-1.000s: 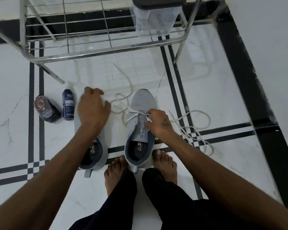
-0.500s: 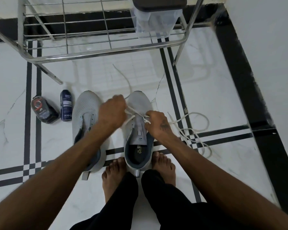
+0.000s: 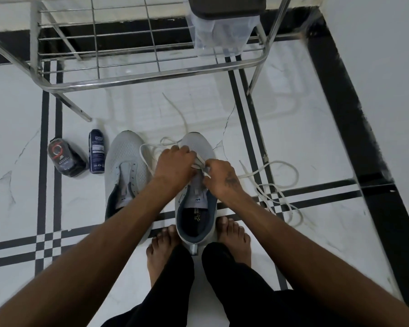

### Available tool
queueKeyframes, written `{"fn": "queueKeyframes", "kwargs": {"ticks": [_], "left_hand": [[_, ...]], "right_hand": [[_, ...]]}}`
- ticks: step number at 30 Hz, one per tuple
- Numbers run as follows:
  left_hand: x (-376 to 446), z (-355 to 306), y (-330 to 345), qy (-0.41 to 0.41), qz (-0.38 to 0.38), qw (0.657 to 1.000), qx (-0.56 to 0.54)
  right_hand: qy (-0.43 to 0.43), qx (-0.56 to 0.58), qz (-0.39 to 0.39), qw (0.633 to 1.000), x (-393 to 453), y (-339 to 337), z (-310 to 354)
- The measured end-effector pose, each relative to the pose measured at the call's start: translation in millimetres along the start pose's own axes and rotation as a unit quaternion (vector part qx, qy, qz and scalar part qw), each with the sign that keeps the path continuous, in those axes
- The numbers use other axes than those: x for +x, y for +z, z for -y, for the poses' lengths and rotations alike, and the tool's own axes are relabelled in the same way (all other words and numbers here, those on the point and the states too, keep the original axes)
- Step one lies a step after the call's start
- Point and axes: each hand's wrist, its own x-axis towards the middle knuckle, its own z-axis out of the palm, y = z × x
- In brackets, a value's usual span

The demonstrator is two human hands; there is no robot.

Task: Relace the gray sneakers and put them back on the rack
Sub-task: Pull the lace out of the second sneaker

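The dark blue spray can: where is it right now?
The dark blue spray can lies on the floor, left in the head view, between the black pouch and the unlaced sneaker.

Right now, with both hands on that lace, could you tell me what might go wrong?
The loose lace trails in loops on the floor beside the right foot; it could catch underfoot. The left hand and right hand pinch the lace over the right sneaker; uneven pulling may leave ends mismatched. The left sneaker looks unlaced.
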Motion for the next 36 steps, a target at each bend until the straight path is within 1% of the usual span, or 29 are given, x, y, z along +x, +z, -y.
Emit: {"fn": "queueKeyframes", "kwargs": {"ticks": [1,3,4,6,8,11,13,16,19,21,23,26,27,29,30,31,32,34,35,36], "left_hand": [[3,1,1,-0.003,0.024,0.999,0.024],[4,5,-2,0.003,0.015,0.998,0.066],[3,9,-4,-0.002,0.004,0.998,0.067],[-3,18,-9,-0.048,0.000,0.999,0.009],[-12,28,-6,-0.107,0.009,0.989,-0.099],[-19,35,-3,-0.167,0.081,0.958,-0.221],[-19,34,-3,-0.193,0.099,0.934,-0.285],[-15,33,-10,-0.228,0.095,0.897,-0.367],[-9,36,-19,-0.267,0.074,0.857,-0.435],[-8,38,-23,-0.287,0.060,0.842,-0.453],[-11,36,-22,-0.300,0.048,0.843,-0.444],[-21,37,-20,-0.306,0.015,0.863,-0.402],[-23,43,-21,-0.316,-0.015,0.860,-0.400],[-23,64,-28,-0.345,-0.092,0.838,-0.412],[-23,73,-34,-0.346,-0.109,0.839,-0.405],[-22,80,-39,-0.335,-0.101,0.851,-0.391],[-23,80,-45,-0.313,-0.075,0.868,-0.378],[-21,67,-58,-0.241,-0.006,0.895,-0.376],[-19,54,-65,-0.197,0.023,0.897,-0.394],[-17,41,-71,-0.153,0.053,0.892,-0.423]], "right_hand": [[-0.001,0.003,-0.001,1.000,-1,1,0],[-0.004,0.017,-0.001,1.000,-3,-1,-1],[-0.002,0.027,0.000,1.000,-4,-2,-1],[-0.003,0.048,0.003,0.999,-6,-5,0],[-0.019,0.056,-0.002,0.998,-8,-6,6],[-0.032,0.051,0.016,0.998,-10,-6,15],[-0.038,0.050,0.016,0.998,-13,-5,18],[-0.031,0.042,0.008,0.999,-16,-6,16],[-0.021,0.047,0.004,0.999,-17,-12,13],[-0.025,0.060,0.004,0.998,-17,-14,13],[-0.044,0.065,0.006,0.997,-15,-13,14],[-0.046,0.068,0.027,0.996,-12,-8,14],[-0.043,0.064,0.032,0.997,-12,-5,11],[-0.031,0.046,0.030,0.998,-13,1,3],[-0.013,0.047,0.027,0.998,-13,3,-1],[0.007,0.051,0.026,0.998,-12,4,-4],[0.017,0.051,0.029,0.998,-12,4,-4],[0.002,0.030,0.025,0.999,-11,2,1],[-0.016,0.028,0.018,0.999,-9,1,4],[-0.038,0.044,0.013,0.998,-10,-3,9]]}}
